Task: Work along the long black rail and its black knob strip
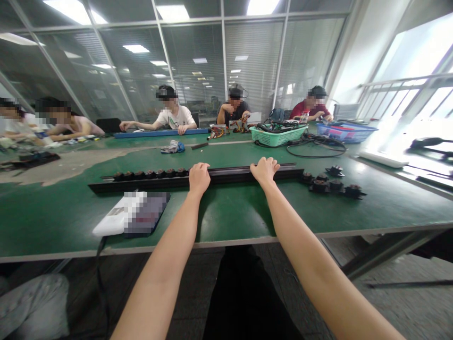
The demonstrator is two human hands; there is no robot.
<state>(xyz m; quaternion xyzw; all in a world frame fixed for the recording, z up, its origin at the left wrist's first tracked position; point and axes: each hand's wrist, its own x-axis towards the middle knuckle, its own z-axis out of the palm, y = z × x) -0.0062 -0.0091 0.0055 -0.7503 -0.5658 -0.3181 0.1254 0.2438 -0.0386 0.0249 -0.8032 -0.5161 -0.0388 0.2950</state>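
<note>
A long black rail [233, 176] lies across the green table in front of me. My left hand [200, 178] is closed over it near its middle, thumb and fingers at its upper edge. Farther right, my right hand [264, 171] grips the same rail, with its fingers bent over the far side. A row of small black parts with brownish tops [150, 174] sits along the rail's left half. Past its right end lie several loose black parts [336, 186] of similar look. The undersides of both hands are hidden.
A white and dark pouch-like item [132, 215] with a strap lies near the front edge. Beyond the rail are a crumpled grey-blue cloth [173, 147], a green basket [279, 137] of cables, and a blue basket [348, 132]. Several people sit across the table and at far left.
</note>
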